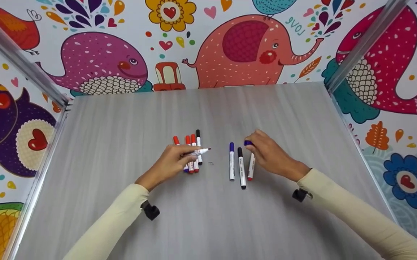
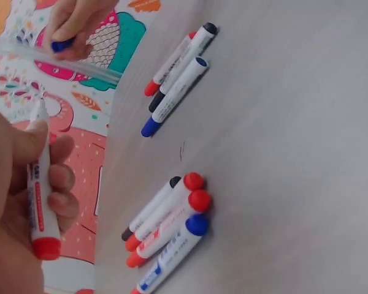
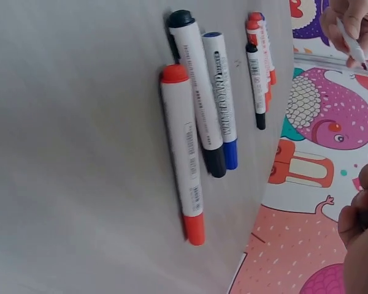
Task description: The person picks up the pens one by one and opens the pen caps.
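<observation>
My left hand (image 1: 168, 162) grips an uncapped whiteboard marker (image 1: 202, 151), its bare tip pointing right. In the left wrist view this marker has a red end plug. My right hand (image 1: 271, 155) pinches a blue cap (image 1: 247, 143) between thumb and fingers. Beneath the left hand lie several markers side by side: a black one (image 1: 198, 133), two red ones, and a blue-ended marker (image 2: 175, 254) with a red cap. Near the right hand are a blue marker (image 1: 231, 162), a black marker (image 1: 242, 169) and a red marker (image 1: 251, 168), partly covered by the hand.
Small dark pen strokes (image 1: 211, 163) show on the grey wood-grain table (image 1: 194, 216) between the two marker groups. Walls with cartoon animals (image 1: 244, 54) and metal corner posts (image 1: 367, 43) enclose the table's back and sides.
</observation>
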`<action>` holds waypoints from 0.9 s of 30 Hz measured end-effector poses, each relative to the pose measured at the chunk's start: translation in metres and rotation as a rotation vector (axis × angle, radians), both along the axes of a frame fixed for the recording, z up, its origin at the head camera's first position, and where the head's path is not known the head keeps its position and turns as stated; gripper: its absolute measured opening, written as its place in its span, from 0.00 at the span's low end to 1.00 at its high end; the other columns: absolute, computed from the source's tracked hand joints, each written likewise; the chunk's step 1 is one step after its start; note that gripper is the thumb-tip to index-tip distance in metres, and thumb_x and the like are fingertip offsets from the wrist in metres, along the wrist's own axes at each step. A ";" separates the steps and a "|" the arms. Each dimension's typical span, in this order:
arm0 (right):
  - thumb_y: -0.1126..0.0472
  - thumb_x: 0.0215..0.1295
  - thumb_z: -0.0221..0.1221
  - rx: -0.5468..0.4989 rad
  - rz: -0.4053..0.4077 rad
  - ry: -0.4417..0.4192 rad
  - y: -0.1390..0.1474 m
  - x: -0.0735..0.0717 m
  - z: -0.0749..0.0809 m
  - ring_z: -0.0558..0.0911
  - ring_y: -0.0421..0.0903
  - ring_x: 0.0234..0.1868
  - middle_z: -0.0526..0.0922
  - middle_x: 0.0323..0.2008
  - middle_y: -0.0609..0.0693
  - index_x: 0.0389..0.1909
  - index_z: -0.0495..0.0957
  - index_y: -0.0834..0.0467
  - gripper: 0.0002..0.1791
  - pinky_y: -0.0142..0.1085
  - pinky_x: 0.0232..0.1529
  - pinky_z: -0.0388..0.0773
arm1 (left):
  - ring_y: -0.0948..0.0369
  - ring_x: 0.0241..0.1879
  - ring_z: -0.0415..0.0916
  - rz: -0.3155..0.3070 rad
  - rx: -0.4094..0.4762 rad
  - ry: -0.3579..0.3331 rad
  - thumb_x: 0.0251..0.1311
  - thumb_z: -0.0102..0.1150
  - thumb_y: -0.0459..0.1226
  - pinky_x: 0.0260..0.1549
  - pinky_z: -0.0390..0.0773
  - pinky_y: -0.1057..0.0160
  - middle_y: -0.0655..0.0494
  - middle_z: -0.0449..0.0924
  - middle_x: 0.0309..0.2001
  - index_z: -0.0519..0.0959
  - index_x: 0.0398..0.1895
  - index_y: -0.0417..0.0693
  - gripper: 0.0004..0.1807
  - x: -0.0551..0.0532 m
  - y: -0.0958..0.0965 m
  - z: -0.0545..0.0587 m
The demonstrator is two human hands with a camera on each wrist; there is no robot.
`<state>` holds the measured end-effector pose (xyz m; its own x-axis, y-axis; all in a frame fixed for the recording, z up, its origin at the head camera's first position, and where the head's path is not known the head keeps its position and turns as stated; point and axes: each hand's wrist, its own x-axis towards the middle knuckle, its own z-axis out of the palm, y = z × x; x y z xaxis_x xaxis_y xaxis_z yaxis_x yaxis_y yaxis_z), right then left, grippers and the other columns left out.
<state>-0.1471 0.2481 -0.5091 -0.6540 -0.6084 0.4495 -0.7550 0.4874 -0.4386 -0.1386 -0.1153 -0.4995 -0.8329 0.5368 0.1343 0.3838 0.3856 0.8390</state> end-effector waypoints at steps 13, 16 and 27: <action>0.66 0.75 0.69 0.014 -0.031 -0.048 0.005 0.001 -0.001 0.77 0.43 0.50 0.78 0.49 0.52 0.57 0.86 0.60 0.13 0.31 0.48 0.78 | 0.60 0.40 0.79 0.108 -0.035 0.035 0.68 0.74 0.29 0.41 0.81 0.64 0.55 0.90 0.44 0.90 0.50 0.43 0.09 -0.002 -0.008 -0.001; 0.66 0.74 0.69 0.010 -0.051 -0.061 0.005 0.000 -0.001 0.78 0.43 0.51 0.78 0.50 0.52 0.57 0.86 0.60 0.13 0.32 0.50 0.82 | 0.60 0.40 0.77 0.116 -0.056 0.071 0.67 0.75 0.30 0.40 0.78 0.64 0.56 0.87 0.43 0.91 0.51 0.43 0.11 -0.003 -0.009 -0.004; 0.71 0.70 0.71 -0.032 -0.096 -0.115 0.011 -0.003 -0.007 0.84 0.44 0.51 0.81 0.51 0.51 0.57 0.85 0.60 0.16 0.40 0.51 0.87 | 0.59 0.41 0.80 0.144 -0.074 0.086 0.64 0.78 0.30 0.42 0.81 0.63 0.55 0.89 0.44 0.92 0.51 0.42 0.13 -0.005 -0.016 -0.011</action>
<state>-0.1504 0.2595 -0.5158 -0.7570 -0.5271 0.3861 -0.6492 0.5398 -0.5359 -0.1435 -0.1318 -0.5108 -0.8892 0.4236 0.1730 0.3893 0.5016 0.7725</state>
